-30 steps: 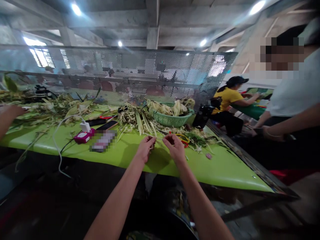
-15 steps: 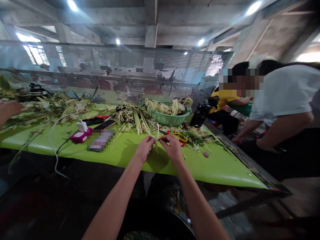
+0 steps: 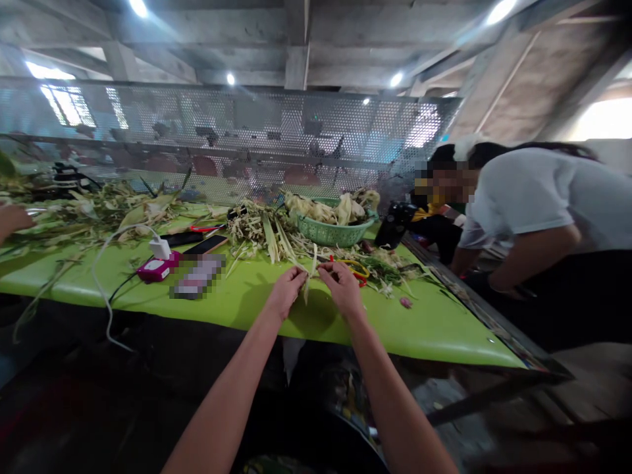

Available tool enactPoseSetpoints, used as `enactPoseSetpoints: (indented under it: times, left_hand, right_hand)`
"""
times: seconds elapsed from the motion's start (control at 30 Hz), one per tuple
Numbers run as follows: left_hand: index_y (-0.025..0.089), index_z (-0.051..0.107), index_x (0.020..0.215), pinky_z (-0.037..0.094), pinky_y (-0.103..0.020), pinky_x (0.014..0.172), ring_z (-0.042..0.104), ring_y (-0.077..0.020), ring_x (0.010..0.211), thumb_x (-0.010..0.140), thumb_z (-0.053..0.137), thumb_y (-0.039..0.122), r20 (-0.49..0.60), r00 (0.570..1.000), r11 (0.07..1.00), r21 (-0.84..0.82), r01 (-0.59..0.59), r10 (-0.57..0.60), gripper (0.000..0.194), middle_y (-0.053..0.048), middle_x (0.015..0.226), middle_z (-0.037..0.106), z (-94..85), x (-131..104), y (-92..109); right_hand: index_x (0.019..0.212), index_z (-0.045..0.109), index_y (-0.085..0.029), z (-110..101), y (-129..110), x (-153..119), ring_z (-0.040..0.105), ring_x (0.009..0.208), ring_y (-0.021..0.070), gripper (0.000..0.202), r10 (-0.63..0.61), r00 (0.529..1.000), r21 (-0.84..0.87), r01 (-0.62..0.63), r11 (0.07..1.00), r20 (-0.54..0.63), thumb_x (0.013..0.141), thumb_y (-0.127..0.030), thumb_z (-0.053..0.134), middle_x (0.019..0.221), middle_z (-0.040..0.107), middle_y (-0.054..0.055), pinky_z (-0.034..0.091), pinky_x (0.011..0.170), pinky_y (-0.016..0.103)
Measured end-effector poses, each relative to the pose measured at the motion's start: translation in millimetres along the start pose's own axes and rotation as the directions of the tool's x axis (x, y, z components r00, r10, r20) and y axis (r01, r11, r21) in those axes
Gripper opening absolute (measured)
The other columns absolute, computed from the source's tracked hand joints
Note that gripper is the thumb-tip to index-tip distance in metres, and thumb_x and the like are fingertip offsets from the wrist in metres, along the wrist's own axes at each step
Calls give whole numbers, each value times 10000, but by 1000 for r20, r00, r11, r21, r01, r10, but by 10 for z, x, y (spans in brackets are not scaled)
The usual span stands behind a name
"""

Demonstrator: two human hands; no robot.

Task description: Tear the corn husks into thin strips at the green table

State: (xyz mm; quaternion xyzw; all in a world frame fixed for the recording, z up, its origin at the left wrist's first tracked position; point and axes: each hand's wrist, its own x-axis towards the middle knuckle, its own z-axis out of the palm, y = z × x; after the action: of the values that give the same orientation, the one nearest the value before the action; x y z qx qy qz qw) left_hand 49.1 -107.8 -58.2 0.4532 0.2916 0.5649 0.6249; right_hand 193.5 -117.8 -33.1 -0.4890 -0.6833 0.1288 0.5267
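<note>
Between my two hands, a pale strip of dried husk [image 3: 314,258] stands roughly upright, with its lower end hanging below my fingertips. My left hand [image 3: 288,289] pinches it from the left, fingers closed. From the right, my right hand [image 3: 342,284] pinches the same piece, thumb and forefinger together. Just behind my right hand lie scissors with yellow and red handles [image 3: 359,270], partly covered by it. A heap of dried husk strips [image 3: 264,234] spreads over the green tabletop [image 3: 247,283] beyond my hands.
A green basket [image 3: 336,232] holds pale husks. To the left lie a phone [image 3: 206,246], a blurred-out device [image 3: 198,276] and a magenta power block [image 3: 155,268] with a white cable. A black camera [image 3: 394,224] stands right. A person in white [image 3: 533,191] bends beside the table; another hand [image 3: 14,220] shows far left.
My hands stay almost in place around the husk strip, which leans slightly differently. The person in white has bent further over toward the left. The hand at far left has shifted slightly.
</note>
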Motion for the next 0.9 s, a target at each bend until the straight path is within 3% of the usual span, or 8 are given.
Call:
enactPoseSetpoints:
  times: [0.2, 0.4, 0.57, 0.73, 0.8, 0.9]
  left_hand:
    - [148, 651, 831, 409, -212, 655, 524, -108, 657, 687, 696, 420, 65, 997, 997, 70, 31, -35, 312, -6, 701, 602, 54, -40, 43]
    - [142, 688, 827, 411, -247, 762, 546, -141, 745, 684, 709, 402, 145, 989, 992, 120, -24, 6, 297, -25, 745, 634, 78, -54, 82]
    - [142, 705, 803, 398, -252, 772, 541, -156, 751, 698, 698, 395, 199, 980, 986, 161, -34, 1, 274, -30, 740, 643, 82, -52, 95]
    - [152, 700, 775, 380, -236, 670, 506, -135, 663, 722, 669, 383, 83, 996, 967, 253, -38, 18, 239, -14, 692, 614, 53, -40, 50]
    - [153, 696, 757, 375, -237, 655, 497, -136, 650, 727, 660, 357, 71, 997, 953, 296, -63, 43, 209, -11, 677, 608, 49, -29, 33]
    - [159, 704, 762, 383, -246, 679, 513, -150, 674, 729, 646, 293, 113, 989, 933, 338, -123, 90, 150, -15, 687, 623, 55, -15, 20]
  right_hand:
    - [766, 620, -181, 9, 82, 8, 508, 651, 161, 258, 129, 990, 190, -138, 972, 55, 770, -438, 605, 707, 592, 18, 403, 602, 276]
    - [716, 564, -188, 40, 65, 2, 478, 620, 144, 236, 161, 987, 295, -160, 942, 20, 747, -417, 612, 654, 542, -8, 397, 599, 269]
    - [692, 549, -189, 42, 60, -5, 452, 615, 139, 212, 150, 987, 267, -129, 955, -59, 756, -383, 607, 640, 509, -13, 376, 578, 262]
    - [832, 576, -191, -10, -23, -33, 440, 590, 126, 209, 95, 985, 204, -64, 977, -146, 772, -385, 622, 723, 550, -2, 373, 555, 257]
    - [849, 611, -193, -26, -71, -38, 452, 614, 134, 196, 25, 992, 117, -11, 993, -125, 785, -378, 612, 774, 558, 16, 383, 568, 264]
    - [830, 674, -195, -23, -112, -29, 483, 675, 158, 188, -61, 998, -1, 61, 998, 3, 786, -368, 612, 828, 564, 46, 398, 592, 282]
